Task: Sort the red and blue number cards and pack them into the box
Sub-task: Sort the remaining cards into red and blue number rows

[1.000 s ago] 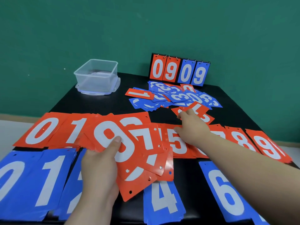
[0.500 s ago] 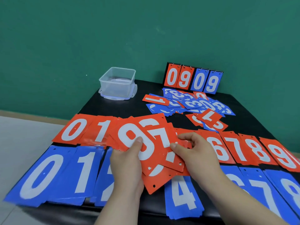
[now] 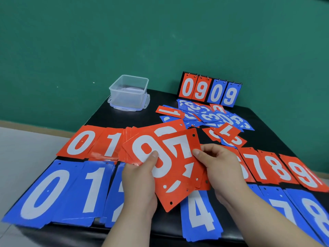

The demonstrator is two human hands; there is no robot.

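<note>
The left hand (image 3: 140, 182) grips a fan of red cards (image 3: 165, 191) above the worktop (image 3: 124, 120), thumb on the 9 (image 3: 147, 154). The right hand (image 3: 220, 168) pinches the 5 (image 3: 179, 148) on top. Both cards' long axes run away from the person, far ends leaning left. Sorted red and blue rows lie below. The box (image 3: 128, 93) stands at the far left.

A plain dark green wall (image 3: 124, 41) fills the back. A tan skirting strip (image 3: 35, 124) runs along its foot, above a pale grey floor (image 3: 26, 148). A black table (image 3: 115, 120) stands before it, evenly lit.
</note>
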